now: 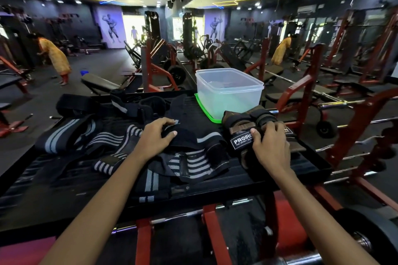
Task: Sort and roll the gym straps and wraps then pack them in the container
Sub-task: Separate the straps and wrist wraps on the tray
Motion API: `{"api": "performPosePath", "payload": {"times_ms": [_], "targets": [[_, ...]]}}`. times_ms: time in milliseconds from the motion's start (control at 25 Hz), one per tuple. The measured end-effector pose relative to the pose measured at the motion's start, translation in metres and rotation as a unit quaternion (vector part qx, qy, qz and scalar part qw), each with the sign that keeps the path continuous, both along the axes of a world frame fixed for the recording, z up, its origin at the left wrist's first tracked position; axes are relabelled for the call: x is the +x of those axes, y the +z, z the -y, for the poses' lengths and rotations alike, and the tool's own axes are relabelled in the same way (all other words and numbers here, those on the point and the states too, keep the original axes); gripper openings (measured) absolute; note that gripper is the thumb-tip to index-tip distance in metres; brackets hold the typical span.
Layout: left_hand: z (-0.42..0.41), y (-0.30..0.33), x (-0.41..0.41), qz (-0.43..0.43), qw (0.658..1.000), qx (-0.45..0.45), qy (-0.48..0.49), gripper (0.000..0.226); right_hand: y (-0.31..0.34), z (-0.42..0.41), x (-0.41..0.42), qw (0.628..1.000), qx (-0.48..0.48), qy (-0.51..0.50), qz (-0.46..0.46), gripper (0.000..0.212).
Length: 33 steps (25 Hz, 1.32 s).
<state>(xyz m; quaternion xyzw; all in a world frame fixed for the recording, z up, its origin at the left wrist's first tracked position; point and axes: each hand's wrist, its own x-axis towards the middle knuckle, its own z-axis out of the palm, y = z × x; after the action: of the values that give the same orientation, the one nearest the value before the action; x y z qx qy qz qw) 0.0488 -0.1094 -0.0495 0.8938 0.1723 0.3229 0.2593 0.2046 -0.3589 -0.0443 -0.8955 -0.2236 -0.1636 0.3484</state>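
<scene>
A heap of black wraps with grey stripes [120,148] lies across a black tray table [312,170]. My left hand [157,137] rests on a plain black wrap [193,133] in the middle, fingers curled over its edge and thumb pressing the cloth. My right hand [269,146] grips a brown and black strap set with a white-lettered label [241,135] at the right side. A clear plastic container [228,92], nothing visible inside, stands at the tray's far right on its green lid [204,109].
More black straps [73,103] lie at the tray's far left. Red-framed gym benches and barbell racks [305,92] surround the table. A person in yellow [56,56] bends over far left; a mirror wall stands behind.
</scene>
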Motion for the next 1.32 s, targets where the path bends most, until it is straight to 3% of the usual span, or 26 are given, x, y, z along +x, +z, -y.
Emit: {"api": "performPosePath", "payload": {"times_ms": [80,200,320,480,720,1080,1320], "targets": [[-0.001,-0.001,-0.001,-0.009,1.0,0.005,0.002,0.034,0.002,0.001,-0.004,0.999,-0.034,-0.021,0.024,0.038],[-0.001,0.0,-0.002,0.005,1.0,0.003,0.001,0.032,0.002,0.0,-0.005,0.984,-0.081,-0.055,0.148,0.032],[-0.001,0.002,-0.001,0.015,1.0,-0.007,-0.001,0.031,0.008,-0.01,-0.003,0.969,-0.077,-0.005,0.237,0.027],[-0.005,0.003,-0.001,0.01,1.0,-0.003,-0.003,0.032,0.02,-0.05,-0.007,0.97,-0.041,0.191,0.142,0.03],[-0.015,0.013,-0.01,0.013,1.0,0.008,0.017,0.031,0.026,-0.129,-0.013,0.928,-0.094,0.353,0.073,0.03],[-0.066,0.011,-0.027,-0.043,0.997,0.026,0.057,0.034,0.031,-0.223,-0.032,0.901,-0.121,0.413,0.056,0.034],[-0.088,-0.014,-0.024,-0.221,0.971,0.053,0.071,0.033,-0.014,-0.24,-0.032,0.867,-0.234,0.431,0.09,0.037]]}}
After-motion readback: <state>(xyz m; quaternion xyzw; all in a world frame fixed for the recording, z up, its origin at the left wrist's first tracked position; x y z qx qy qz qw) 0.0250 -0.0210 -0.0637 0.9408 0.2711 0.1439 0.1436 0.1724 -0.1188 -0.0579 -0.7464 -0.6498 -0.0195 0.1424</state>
